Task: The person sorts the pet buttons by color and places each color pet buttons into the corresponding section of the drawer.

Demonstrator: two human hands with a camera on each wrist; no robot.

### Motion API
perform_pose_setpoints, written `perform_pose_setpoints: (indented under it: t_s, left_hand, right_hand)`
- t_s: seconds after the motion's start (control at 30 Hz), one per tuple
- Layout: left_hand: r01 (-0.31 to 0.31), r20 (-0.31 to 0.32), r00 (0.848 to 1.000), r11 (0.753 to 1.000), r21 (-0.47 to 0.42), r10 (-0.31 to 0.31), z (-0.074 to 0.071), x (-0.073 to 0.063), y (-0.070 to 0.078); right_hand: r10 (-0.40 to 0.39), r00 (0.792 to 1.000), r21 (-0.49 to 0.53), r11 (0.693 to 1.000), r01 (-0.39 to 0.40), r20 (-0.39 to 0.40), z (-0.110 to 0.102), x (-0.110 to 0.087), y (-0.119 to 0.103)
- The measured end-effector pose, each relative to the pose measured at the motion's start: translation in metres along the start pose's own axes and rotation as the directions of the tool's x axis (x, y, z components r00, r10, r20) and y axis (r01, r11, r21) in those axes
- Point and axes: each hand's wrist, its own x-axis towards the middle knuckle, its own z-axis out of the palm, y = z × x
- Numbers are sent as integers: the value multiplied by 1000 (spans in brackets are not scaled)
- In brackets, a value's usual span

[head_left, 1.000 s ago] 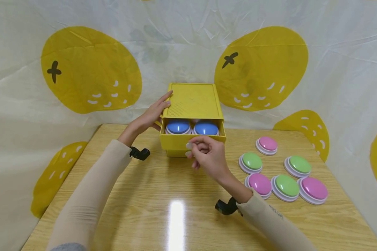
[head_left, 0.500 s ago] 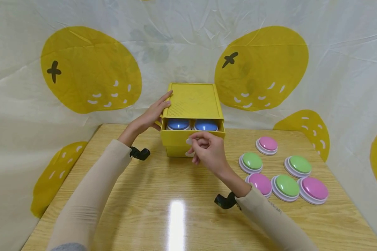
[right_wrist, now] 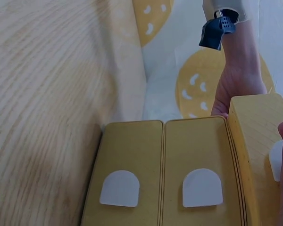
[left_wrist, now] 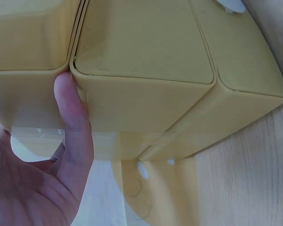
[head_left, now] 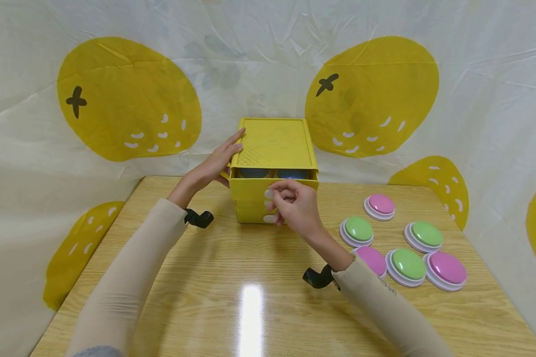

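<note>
A small yellow chest of drawers [head_left: 274,141] stands at the back of the table. Its top drawer [head_left: 250,190] sticks out a little, and two blue dome buttons [head_left: 292,174] show through the narrow gap above its front. My right hand [head_left: 297,207] pinches the white tab [head_left: 268,194] of that drawer with curled fingers. Along the chest's left side lies my left hand [head_left: 216,162], fingers extended against the top edge; its thumb [left_wrist: 73,110] presses the side wall in the left wrist view. Two lower drawers, each with a white tab [right_wrist: 202,188], are flush in the right wrist view.
Pink buttons [head_left: 381,204] and green buttons [head_left: 359,229] with white bases lie on the wooden table [head_left: 196,297] at the right. My right forearm partly covers one pink button [head_left: 371,260]. A lemon-print cloth [head_left: 250,74] hangs close behind the chest.
The top drawer has slid inward with my right hand at its tab, hiding most of the blue buttons. My left hand has stayed in place on the chest.
</note>
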Motion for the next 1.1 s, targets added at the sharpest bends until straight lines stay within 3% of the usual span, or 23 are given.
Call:
perform_pose_setpoints:
  t_s: [0.47,1.1]
  left_hand:
    - [-17,-2,1000,1000,17,17,-1,-1,1]
    - [-4,19,1000,1000,-30,5,-1,-2,1]
  right_hand:
    - [25,1000,-14,1000,-25,-4,-3,13,2]
    - [49,999,-2,999,-49,-7,-5,24,8]
